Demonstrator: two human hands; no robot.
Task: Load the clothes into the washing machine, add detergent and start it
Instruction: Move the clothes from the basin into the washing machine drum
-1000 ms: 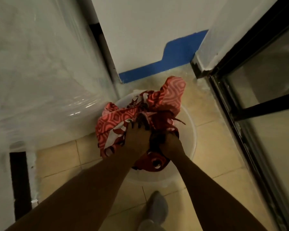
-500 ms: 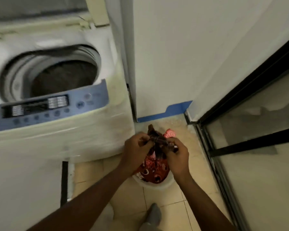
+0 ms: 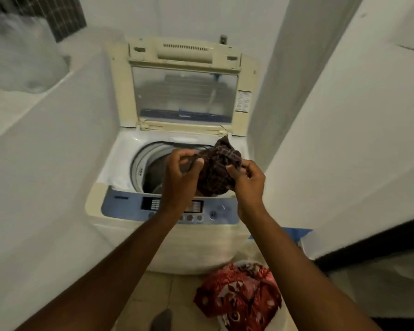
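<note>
A cream top-loading washing machine (image 3: 120, 168) stands in front of me with its lid (image 3: 184, 91) raised and the drum (image 3: 151, 173) open and dark inside. Over the drum's right side I hold a small dark checked cloth (image 3: 216, 170) bunched between both hands. My left hand (image 3: 182, 180) pinches its left edge and my right hand (image 3: 246, 185) grips its right edge. The blue control panel (image 3: 127, 204) runs along the machine's front, partly hidden by my wrists. Red patterned clothes (image 3: 239, 297) lie heaped in a white basin on the floor at the lower right.
White walls close in on both sides of the machine, with a ledge (image 3: 14, 101) on the left. A dark-framed glass door (image 3: 368, 254) is at the right. The floor is tan tile (image 3: 172, 292), and my shoe tip (image 3: 161, 320) shows at the bottom.
My hands have lifted the dark cloth from the basin up and over the open drum. My view has swung up from the floor to the machine.
</note>
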